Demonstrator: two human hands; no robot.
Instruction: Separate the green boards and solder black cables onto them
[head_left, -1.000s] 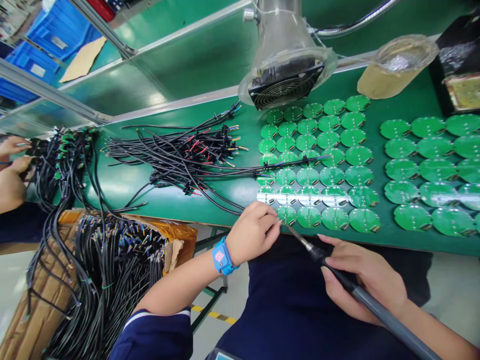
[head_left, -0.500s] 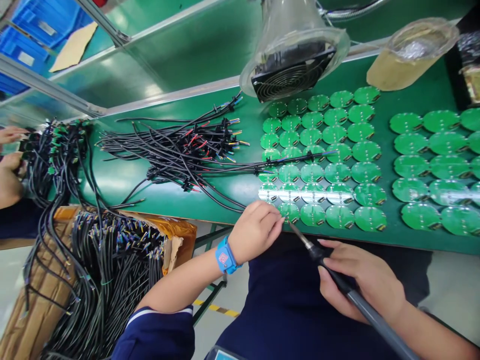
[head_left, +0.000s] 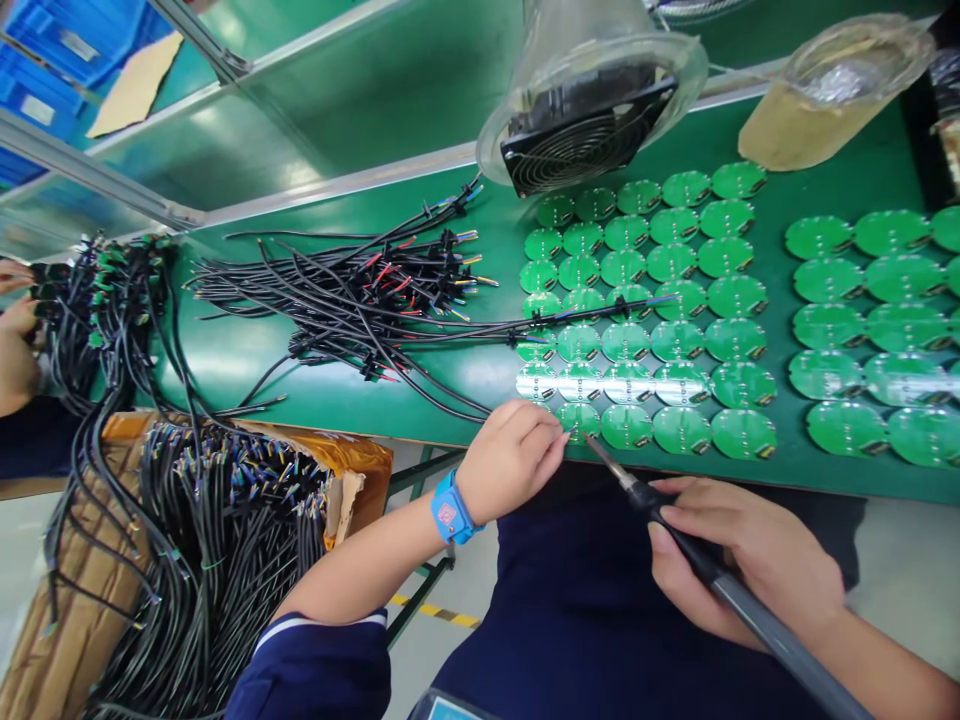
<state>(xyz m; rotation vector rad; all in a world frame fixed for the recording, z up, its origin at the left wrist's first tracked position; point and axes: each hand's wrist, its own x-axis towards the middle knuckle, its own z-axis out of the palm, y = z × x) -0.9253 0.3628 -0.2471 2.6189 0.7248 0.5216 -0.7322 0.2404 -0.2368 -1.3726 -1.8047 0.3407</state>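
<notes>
Two hands meet at the near edge of the table (head_left: 247,360). The left hand (head_left: 514,455), wearing a blue strap (head_left: 450,510), has its fingers pinched together at the near-left board (head_left: 583,418). What they pinch is hidden, though a black wire (head_left: 442,395) runs up to them. The right hand (head_left: 742,560) is clamped round an iron (head_left: 679,535), its tip just beside that board. More boards (head_left: 675,300) lie in rows, with a fan (head_left: 585,140) beyond.

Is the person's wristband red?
No, the wristband on the left hand's wrist is blue; the right hand grips a soldering iron.
</notes>
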